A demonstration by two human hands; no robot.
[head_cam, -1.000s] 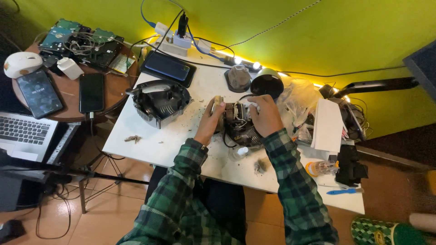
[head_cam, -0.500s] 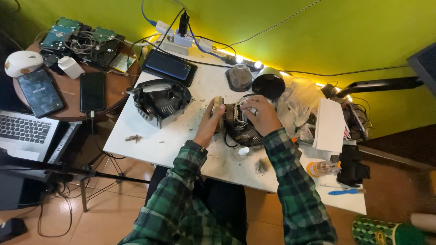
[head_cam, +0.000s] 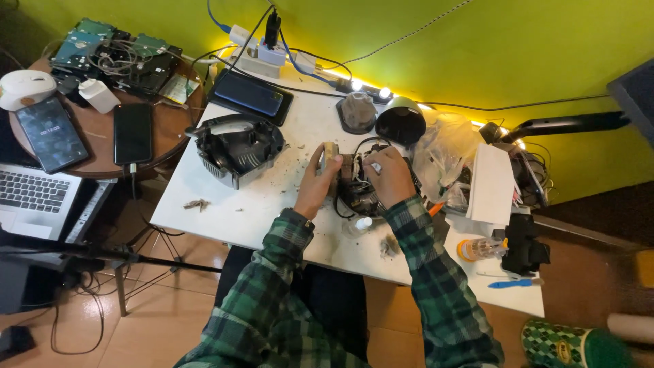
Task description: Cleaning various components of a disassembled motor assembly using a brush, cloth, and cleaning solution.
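Head view — both hands' fingers closed on the motor assembly between them.

both hands forward, left hand gripping, right hand pinching

I see a black plastic housing near the white table's left edge, a dark tablet at its far-left corner, a blue pen near its right corner.
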